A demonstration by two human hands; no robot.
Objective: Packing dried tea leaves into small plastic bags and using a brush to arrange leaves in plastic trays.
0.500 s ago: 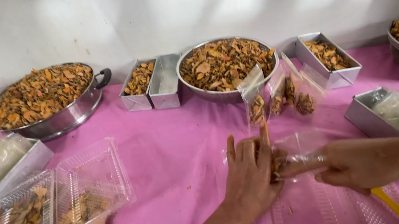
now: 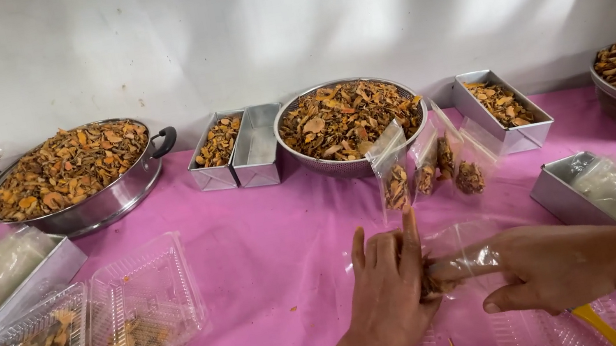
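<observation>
Small clear bag lies crosswise between both hands — right hand pinches its mouth, left hand fingers cup its filled end

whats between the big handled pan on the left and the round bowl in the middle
In the head view, two rectangular metal tins stand side by side between the pan and the bowl: the left tin holds dried pieces, the right tin looks empty.

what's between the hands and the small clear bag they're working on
Nothing visible: the left hand and right hand both touch the small clear bag directly, at the front of the pink table.
</observation>
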